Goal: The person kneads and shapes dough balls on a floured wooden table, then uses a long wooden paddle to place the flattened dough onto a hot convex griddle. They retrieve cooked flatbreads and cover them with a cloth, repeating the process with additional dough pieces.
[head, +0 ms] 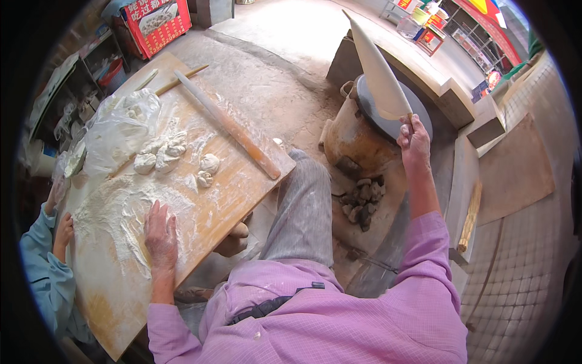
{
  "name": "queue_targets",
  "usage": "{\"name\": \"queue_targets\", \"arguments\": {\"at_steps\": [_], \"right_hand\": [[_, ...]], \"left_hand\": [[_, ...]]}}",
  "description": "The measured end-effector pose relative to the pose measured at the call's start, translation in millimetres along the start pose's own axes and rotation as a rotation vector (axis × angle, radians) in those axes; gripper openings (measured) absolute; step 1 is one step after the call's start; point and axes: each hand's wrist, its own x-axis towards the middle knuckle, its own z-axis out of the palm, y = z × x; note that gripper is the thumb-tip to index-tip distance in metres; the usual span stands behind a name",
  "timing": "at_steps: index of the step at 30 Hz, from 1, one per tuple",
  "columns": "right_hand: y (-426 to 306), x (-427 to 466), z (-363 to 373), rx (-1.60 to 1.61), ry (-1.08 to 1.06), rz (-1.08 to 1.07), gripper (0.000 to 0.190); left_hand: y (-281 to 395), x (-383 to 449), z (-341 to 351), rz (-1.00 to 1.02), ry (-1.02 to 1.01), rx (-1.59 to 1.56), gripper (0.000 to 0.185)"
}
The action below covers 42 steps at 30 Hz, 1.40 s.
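Observation:
My right hand (414, 136) grips a thin stick raised over a round griddle, and a sheet of thin, pale dough (379, 73) hangs along that stick. The dark griddle (425, 107) sits on a rusty drum stove (357, 134). On the floured wooden board (227, 195), my left hand (161, 236) rests flat in loose flour (132, 204) with its fingers apart. Several dough lumps (170, 152) lie beyond it, and smaller dough pieces (209, 164) are beside them. A thick rolling pin (227, 123) lies along the far right edge of the board.
Clear plastic bags (120, 132) and a thin wooden stick (182, 79) lie on the board. At its left edge is another person's hand (65, 232) below a blue sleeve. Dark lumps (363, 200) lie on the floor by the stove. A low wall (459, 182) stands at the right.

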Motion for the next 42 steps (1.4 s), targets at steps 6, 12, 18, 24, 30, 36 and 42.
{"name": "queue_targets", "arguments": {"at_steps": [6,12,18,24,30,36,42], "right_hand": [[11.5,45.4,-11.1,0.202,0.007,0.050,0.032],[45.2,69.1,-41.5,0.292,0.088,0.153,0.034],[99.9,81.2,-86.3,0.122,0.259,0.139,0.030],[113.7,81.9,-109.3,0.190,0.286,0.181,0.034],[109.8,84.3,-114.4,0.191,0.345,0.219,0.030],[100.4,76.0,-99.0,-0.432,0.505,0.188,0.037],[120.1,102.7,-149.7,-1.270,0.624,-0.331,0.032]], "left_hand": [[1.6,-0.5,-2.1,-0.014,0.010,-0.021,0.034],[0.5,-0.7,-2.5,-0.015,0.003,-0.010,0.034],[4.1,2.5,-1.7,-0.011,-0.011,0.007,0.034],[2.0,0.7,-2.0,-0.025,-0.024,0.005,0.034],[-0.2,1.1,1.0,-0.030,-0.028,0.027,0.033],[-2.3,-4.7,-5.2,-0.059,-0.028,0.039,0.034],[3.3,3.3,1.5,-0.052,-0.036,0.014,0.034]]}}
